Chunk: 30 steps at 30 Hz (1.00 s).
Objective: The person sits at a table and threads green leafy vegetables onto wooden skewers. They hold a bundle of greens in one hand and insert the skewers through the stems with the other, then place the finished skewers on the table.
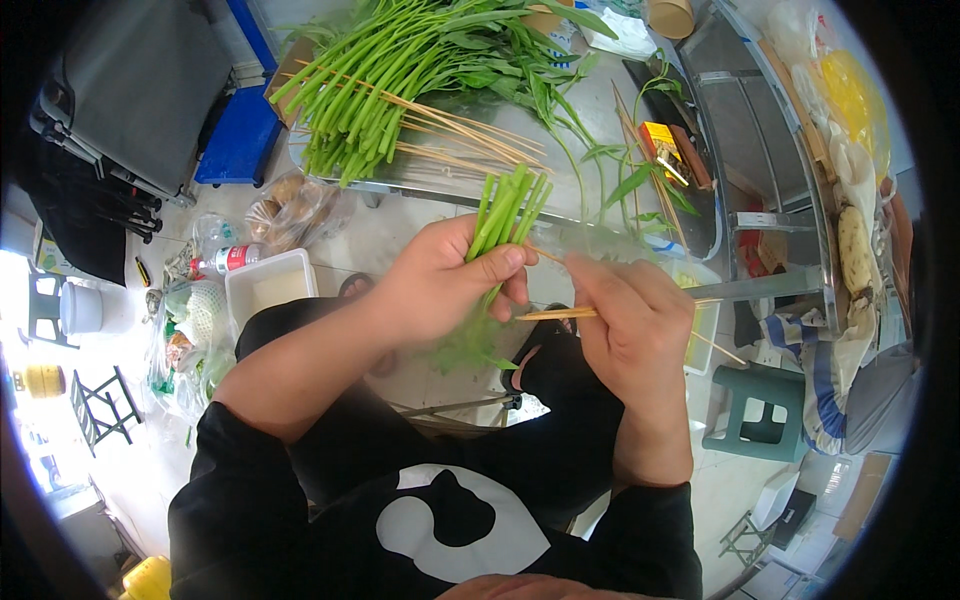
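My left hand (457, 277) is closed around a small bunch of green leafy-vegetable stems (510, 206), cut ends upward and leaves hanging below, blurred. My right hand (634, 319) holds several wooden skewers (559, 315) in its curled fingers. Between its thumb and forefinger is one more skewer (545, 255), its far end at the stems beside my left fingers. Past my hands, a large heap of the same greens (375, 97) lies on a metal table (450, 189), with more skewers (472, 139) partly under and over its stems.
A yellow packet (664, 150) and loose leafy sprigs (630, 184) lie at the table's right. On the floor are a white tub (271, 285), a plastic bag of round brown items (289, 214) and a bottle (232, 259) at left, and a green stool (757, 412) at right.
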Each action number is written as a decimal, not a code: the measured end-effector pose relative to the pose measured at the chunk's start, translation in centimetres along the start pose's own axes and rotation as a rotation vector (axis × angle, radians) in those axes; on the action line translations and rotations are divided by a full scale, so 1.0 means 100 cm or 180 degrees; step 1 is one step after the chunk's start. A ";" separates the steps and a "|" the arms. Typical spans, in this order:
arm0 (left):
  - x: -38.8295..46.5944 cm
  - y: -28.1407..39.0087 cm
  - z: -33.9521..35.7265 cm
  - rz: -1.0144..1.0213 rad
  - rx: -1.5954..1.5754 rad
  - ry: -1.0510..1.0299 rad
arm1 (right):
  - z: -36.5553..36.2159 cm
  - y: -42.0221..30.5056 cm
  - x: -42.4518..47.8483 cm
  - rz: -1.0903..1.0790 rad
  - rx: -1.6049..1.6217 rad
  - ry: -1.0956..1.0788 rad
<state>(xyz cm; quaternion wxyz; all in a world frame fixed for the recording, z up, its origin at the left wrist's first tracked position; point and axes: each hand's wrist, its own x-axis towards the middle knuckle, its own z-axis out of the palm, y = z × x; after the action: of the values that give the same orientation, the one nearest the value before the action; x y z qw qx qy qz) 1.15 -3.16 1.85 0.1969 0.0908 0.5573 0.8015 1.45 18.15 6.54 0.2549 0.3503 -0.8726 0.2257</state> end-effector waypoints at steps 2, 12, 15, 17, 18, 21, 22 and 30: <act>0.000 0.001 0.002 -0.0008 0.0041 0.0048 | 0.000 0.000 0.000 -0.0033 -0.0065 0.0016; -0.002 0.004 0.002 -0.0140 0.0138 -0.0015 | 0.002 -0.002 0.002 -0.0201 -0.0187 0.0078; -0.001 0.004 -0.001 -0.0174 0.0196 -0.0164 | 0.003 0.000 0.002 -0.0306 -0.0140 0.0109; -0.001 0.004 -0.003 -0.0230 0.0153 -0.0263 | 0.004 0.001 0.003 -0.0359 -0.0107 0.0136; -0.002 0.006 -0.003 -0.0285 0.0109 -0.0301 | 0.004 0.001 0.003 -0.0380 -0.0087 0.0160; -0.002 0.006 -0.005 -0.0355 0.0013 -0.0382 | 0.006 0.001 0.001 -0.0427 -0.0058 0.0202; -0.003 0.005 -0.006 -0.0363 -0.0014 -0.0404 | 0.006 0.001 0.001 -0.0440 -0.0054 0.0210; -0.001 0.006 -0.007 -0.0531 -0.0163 -0.0777 | 0.008 0.000 -0.001 -0.0575 -0.0044 0.0128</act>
<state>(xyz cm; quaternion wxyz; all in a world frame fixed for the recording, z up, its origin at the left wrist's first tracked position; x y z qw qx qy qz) 0.90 -4.00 2.15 0.3313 0.1358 0.5142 0.7794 1.30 17.73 5.93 0.2941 0.4212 -0.8337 0.2027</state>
